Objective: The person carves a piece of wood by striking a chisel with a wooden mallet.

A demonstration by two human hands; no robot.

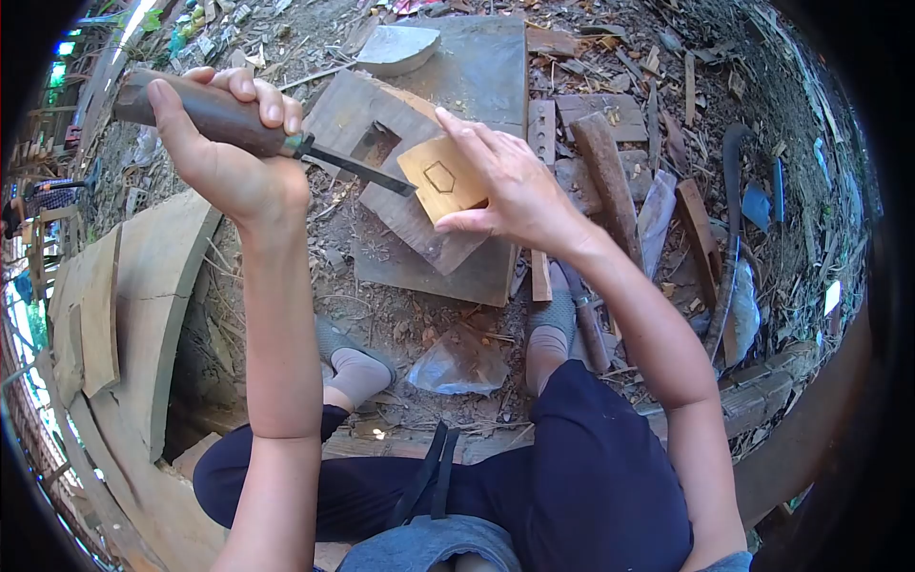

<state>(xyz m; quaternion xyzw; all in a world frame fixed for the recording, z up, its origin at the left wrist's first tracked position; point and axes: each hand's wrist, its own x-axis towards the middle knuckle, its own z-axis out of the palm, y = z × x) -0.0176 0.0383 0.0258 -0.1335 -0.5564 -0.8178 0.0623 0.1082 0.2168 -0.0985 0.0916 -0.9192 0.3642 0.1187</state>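
My left hand is wrapped around the thick dark wooden handle of a chisel, raised at the upper left. Its narrow dark blade slants down to the right, and the tip meets or nearly meets the left edge of a small light wooden block. A dark pentagon outline is marked on the block's face. My right hand grips the block from the right, thumb below and fingers along its top. Under the block lies a grey wooden board with a squarish notch or hole in it.
A large flat slab lies beneath the board, with a pale wood offcut on it. To the right are wooden bars, a curved sickle-like blade and debris. Curved planks stand at left; a plastic bag lies between my feet.
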